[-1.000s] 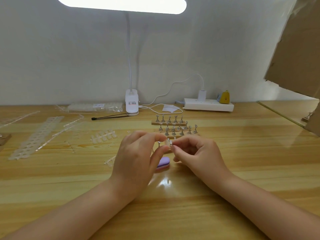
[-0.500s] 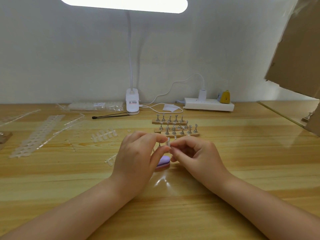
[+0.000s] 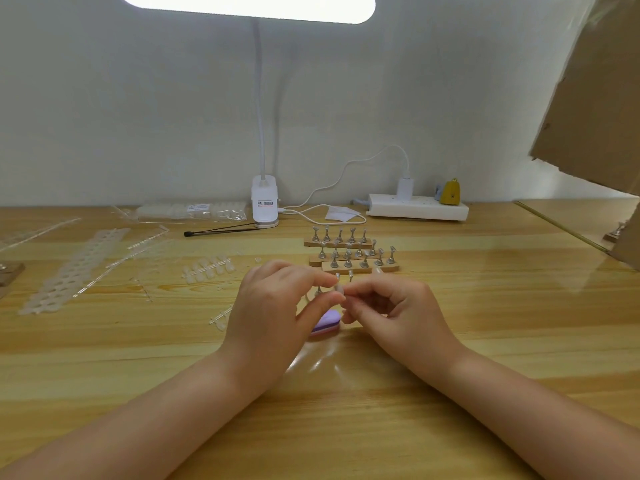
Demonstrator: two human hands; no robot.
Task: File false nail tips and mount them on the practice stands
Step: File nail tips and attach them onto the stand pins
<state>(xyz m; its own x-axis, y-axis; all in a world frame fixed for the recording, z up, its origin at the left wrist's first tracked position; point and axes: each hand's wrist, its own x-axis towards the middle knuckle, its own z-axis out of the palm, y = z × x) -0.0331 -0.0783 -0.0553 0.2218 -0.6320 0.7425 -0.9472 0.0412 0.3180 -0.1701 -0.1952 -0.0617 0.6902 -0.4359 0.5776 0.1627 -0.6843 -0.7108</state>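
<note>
Change: hardly any since a second ago; both hands are staying together at the same spot, left thumb creeping slightly toward the right fingertips.
Left hand [image 3: 273, 306]: curled, thumb and forefinger pinching a small clear plastic false nail tip [image 3: 340, 289].
Right hand [image 3: 391, 306]: fingers curled, meeting the same tip from the other side; whether it is also gripping a stand is too small to tell.
Purple oval nail file block [image 3: 325, 323]: lying on the light wooden table [image 3: 485, 323], just below and between the hands, not being held.
Silver metal practice stands on wooden strips [image 3: 349, 252]: just beyond the fingertips, nearly all looking bare.
Clear nail tip strips [image 3: 207, 266]: lying beyond the left hand, to its left, waiting.
Progress: early, I'd judge; mounting is only starting, most stands and tips remaining.
</note>
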